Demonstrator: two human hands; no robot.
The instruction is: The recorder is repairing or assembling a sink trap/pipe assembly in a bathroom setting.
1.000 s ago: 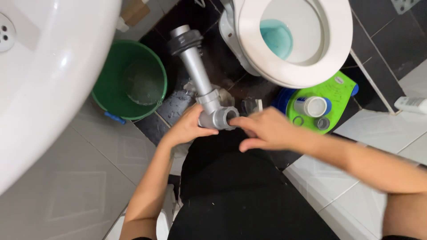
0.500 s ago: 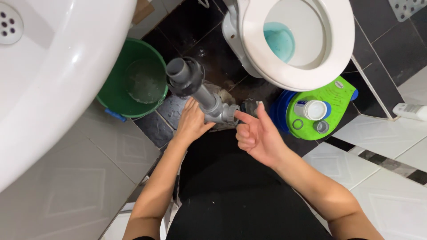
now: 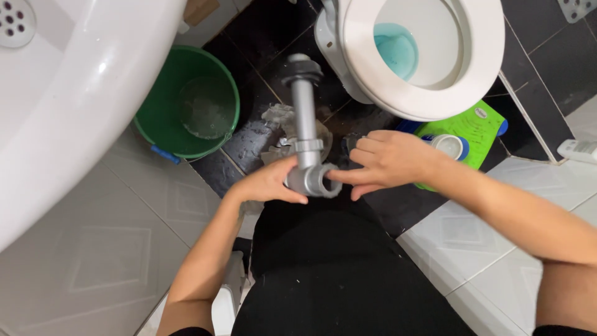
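Note:
A grey plastic drain pipe (image 3: pixel 303 118) with an elbow fitting at its near end points away from me over the dark floor. My left hand (image 3: pixel 268 182) grips the elbow from the left. My right hand (image 3: pixel 387 160) has its fingertips on the elbow's open end at the right, thumb below. The pipe's far end carries a wider threaded collar (image 3: pixel 301 68). Below the pipe lies a crumpled grey rag or wet debris (image 3: pixel 278 118) on the floor.
A white sink basin (image 3: pixel 68 93) overhangs at the left. A green bucket (image 3: pixel 149 112) stands on the floor beside it. A white toilet (image 3: pixel 429 56) with blue water is at the top right, a green container (image 3: pixel 479 127) with a white cap beside it.
The pipe has swung from tilting left to pointing almost straight away from me. My right hand has moved in onto the elbow's open end. The view has shifted slightly.

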